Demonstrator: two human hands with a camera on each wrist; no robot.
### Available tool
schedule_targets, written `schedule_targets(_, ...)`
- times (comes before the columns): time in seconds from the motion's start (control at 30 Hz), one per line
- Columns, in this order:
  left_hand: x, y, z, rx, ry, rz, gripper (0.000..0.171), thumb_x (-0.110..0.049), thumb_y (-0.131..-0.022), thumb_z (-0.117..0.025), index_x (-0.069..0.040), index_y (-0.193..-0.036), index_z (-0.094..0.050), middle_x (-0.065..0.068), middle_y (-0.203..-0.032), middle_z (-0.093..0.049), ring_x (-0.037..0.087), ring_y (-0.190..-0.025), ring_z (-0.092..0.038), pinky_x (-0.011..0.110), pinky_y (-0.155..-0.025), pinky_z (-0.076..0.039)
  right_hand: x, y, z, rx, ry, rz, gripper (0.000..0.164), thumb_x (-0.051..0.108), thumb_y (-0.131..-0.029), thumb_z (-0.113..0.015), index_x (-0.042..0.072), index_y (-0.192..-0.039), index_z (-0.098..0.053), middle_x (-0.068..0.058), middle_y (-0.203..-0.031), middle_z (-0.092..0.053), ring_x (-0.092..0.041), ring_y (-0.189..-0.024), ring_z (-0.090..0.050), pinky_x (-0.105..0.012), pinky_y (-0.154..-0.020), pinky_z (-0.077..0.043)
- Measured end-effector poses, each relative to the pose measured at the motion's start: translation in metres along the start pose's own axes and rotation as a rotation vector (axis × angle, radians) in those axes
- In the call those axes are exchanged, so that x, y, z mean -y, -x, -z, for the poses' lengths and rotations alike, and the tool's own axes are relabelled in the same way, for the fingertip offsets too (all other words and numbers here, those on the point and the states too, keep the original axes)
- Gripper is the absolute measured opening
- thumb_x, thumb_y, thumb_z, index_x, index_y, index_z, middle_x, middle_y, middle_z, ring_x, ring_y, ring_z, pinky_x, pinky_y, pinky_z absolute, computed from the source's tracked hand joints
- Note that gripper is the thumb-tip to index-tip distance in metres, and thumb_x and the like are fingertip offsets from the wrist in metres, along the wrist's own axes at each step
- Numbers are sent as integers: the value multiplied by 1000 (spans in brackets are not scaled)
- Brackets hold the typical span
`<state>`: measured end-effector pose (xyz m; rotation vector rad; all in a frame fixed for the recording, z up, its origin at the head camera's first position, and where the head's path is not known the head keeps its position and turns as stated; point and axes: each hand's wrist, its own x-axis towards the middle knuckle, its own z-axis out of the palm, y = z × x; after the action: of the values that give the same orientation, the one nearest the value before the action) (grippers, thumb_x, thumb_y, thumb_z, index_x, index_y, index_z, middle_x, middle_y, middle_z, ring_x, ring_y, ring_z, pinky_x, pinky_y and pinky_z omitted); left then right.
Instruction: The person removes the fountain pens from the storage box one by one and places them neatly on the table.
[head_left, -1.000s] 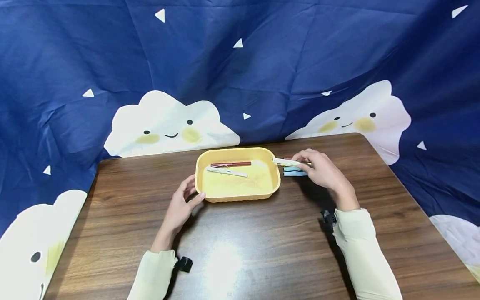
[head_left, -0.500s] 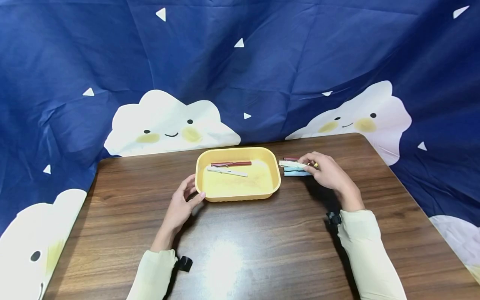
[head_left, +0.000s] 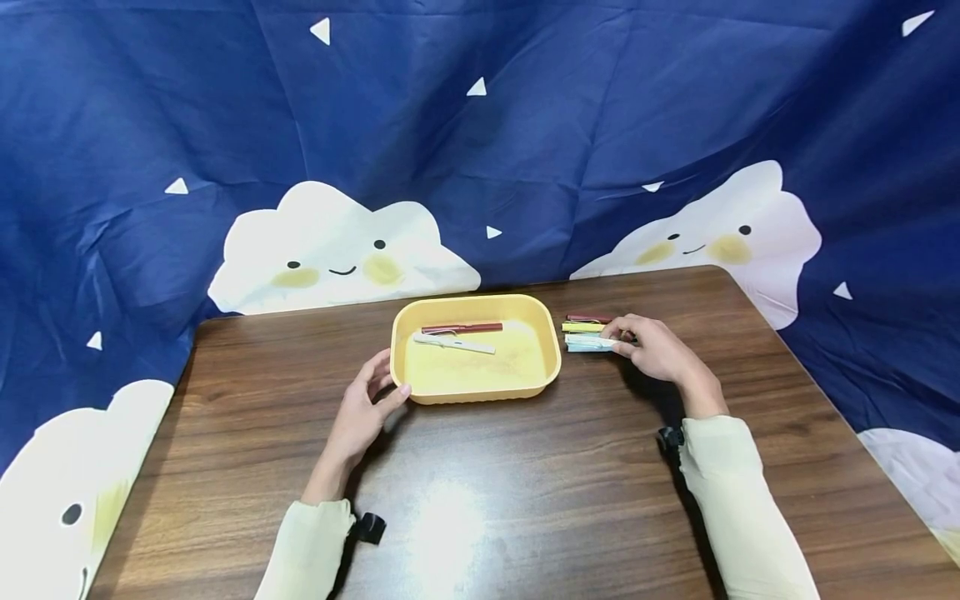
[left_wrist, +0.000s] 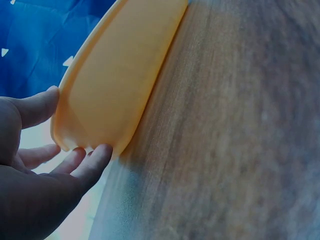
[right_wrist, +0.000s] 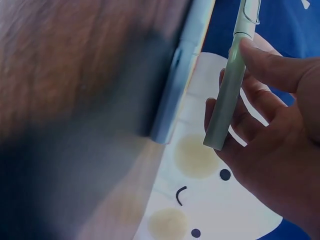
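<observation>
At the left end of a yellow plastic tray [head_left: 487, 397], my left hand [head_left: 363, 414] holds the corner, thumb at the front and fingers along the outer wall. A dark red pen [head_left: 480, 327] and a white pen [head_left: 468, 346] lie inside the tray. My right hand [head_left: 652, 350] pinches a pale, capped pen [right_wrist: 227, 102] between thumb and fingers, close over the row of pens right of the tray. In that row are a dark red pen [head_left: 585, 317], a yellow pen [head_left: 579, 327] and light blue ones, partly hidden by the held pen and hand. A blue pen [right_wrist: 172, 100] shows beside it in the right wrist view.
All this sits on a brown wood-grain table [head_left: 480, 458], toward its back edge. Behind hangs a dark blue cloth [head_left: 405, 100] with smiling clouds and white triangles. Black wrist cameras are worn below both cream sleeves.
My right hand has carried the pale pen from the tray's right rim rightward, then toward me, over the light blue pens. The yellow pen now shows more. Left hand and tray have stayed put.
</observation>
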<state>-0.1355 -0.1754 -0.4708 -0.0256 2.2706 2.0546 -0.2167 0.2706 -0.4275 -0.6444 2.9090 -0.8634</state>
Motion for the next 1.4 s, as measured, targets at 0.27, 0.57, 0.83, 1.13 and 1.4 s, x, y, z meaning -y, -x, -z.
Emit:
schedule_targets(0.27,1,-1,1,-3,-2,-4,65,-4,-94,-71,-6,-152,-41,20,-143,-50,34,-132,-49,18,-91,-47,-13,-5,-9,31,5,21,12,-4,-91,-70,5,-100,-72,-6,-91,-66,-22,-85,-58,-41,-77,-46)
schedule_targets(0.57,0,-1,2,-2,-10,-9,66,-6,-94,-72,-7,-152,-41,20,-143,-50,35,-132,-49,18,-90,-47,-20,-8,-13,54,22,14,15,-6,-88,-72,4,-99,-72,-7,-91,-67,-23,-84,-59,-42,-78,-48)
schedule_targets(0.83,1,-1,1,7,4,-2,66,-5,-95,-71,-6,-153,-40,20,-144,-48,35,-133,-48,18,-90,-48,-21,-8,-13,64,42,-9,14,-4,-87,-74,4,-98,-72,-6,-91,-68,-22,-84,-59,-43,-79,-47)
schedule_targets(1.13,0,-2,1,4,-11,-1,66,-6,-94,-72,-7,-153,-41,19,-143,-49,34,-132,-49,18,-90,-47,-21,-10,-10,60,52,-31,15,-4,-85,-76,4,-98,-75,-9,-93,-70,-24,-85,-60,-44,-80,-47)
schedule_targets(1.4,-1,-1,1,-1,-30,3,66,-8,-95,-72,-7,-153,-41,19,-143,-50,34,-133,-49,18,-91,-45,-22,-10,-13,62,46,-37,14,-4,-84,-77,5,-94,-75,-3,-85,-69,-20,-79,-60,-40,-76,-47)
